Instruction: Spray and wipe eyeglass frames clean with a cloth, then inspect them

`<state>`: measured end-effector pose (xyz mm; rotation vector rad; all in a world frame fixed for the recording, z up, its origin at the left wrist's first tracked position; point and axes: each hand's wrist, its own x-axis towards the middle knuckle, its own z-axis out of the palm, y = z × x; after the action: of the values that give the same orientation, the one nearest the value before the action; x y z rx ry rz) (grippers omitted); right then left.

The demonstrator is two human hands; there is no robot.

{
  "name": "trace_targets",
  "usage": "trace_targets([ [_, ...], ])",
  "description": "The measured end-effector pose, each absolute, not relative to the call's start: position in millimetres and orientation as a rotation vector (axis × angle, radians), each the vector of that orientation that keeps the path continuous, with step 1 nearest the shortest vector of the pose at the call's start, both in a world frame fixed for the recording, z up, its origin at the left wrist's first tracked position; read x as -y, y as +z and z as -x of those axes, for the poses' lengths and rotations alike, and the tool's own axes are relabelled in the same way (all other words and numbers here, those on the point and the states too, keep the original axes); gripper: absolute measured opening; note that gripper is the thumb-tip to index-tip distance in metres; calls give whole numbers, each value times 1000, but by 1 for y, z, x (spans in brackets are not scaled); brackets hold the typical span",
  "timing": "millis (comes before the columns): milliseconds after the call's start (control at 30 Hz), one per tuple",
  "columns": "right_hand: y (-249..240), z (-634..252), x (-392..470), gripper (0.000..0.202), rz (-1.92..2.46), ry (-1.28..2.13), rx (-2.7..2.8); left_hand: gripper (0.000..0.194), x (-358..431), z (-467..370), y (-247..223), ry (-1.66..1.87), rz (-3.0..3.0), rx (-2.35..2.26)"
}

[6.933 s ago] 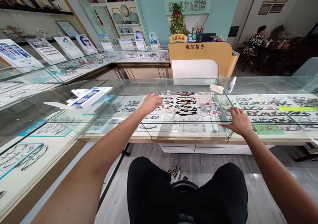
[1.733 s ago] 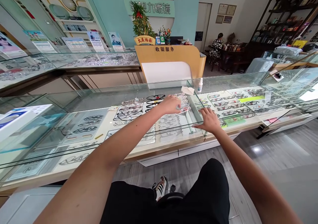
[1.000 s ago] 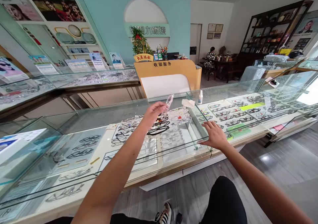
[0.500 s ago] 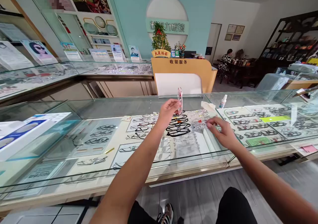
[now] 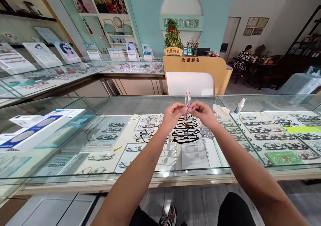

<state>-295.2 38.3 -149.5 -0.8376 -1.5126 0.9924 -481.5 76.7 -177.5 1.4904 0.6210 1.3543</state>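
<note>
A pair of pink eyeglasses point(image 5: 187, 98) is held up on edge above the glass display counter point(image 5: 140, 103). My left hand point(image 5: 174, 113) pinches it from the left, fingers closed. From the right, my right hand point(image 5: 203, 113) closes its fingertips on the same frame, so both hands meet at its middle. Below them, inside the case, dark-framed eyeglasses point(image 5: 186, 138) lie in a column, the far ones partly covered by my hands. Clear-looking frames lie just right of this column, partly behind my right forearm.
On the counter's right stand a white spray bottle point(image 5: 240, 106) and a crumpled tissue point(image 5: 221, 111). A white and blue box point(image 5: 37, 129) lies at the left. Glass panes edge the case. Beyond it is a wooden cashier desk point(image 5: 195, 65); a person point(image 5: 242, 60) sits at the far right.
My right hand has moved up and left from over the case to the pink eyeglasses and now grips them too. My left hand still holds them. The view has shifted left.
</note>
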Motion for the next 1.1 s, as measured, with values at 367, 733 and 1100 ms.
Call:
trace_targets([
  [367, -153, 287, -40, 47, 1110, 512, 1436, 53, -80, 486, -177, 1379, -1437, -666],
  [733, -165, 286, -46, 71, 1098, -372, 1491, 51, -74, 479, -179, 1381, -1587, -657],
  [1100, -171, 289, -48, 54, 1198, -374, 1553, 49, -75, 479, -180, 1447, -1544, -698],
])
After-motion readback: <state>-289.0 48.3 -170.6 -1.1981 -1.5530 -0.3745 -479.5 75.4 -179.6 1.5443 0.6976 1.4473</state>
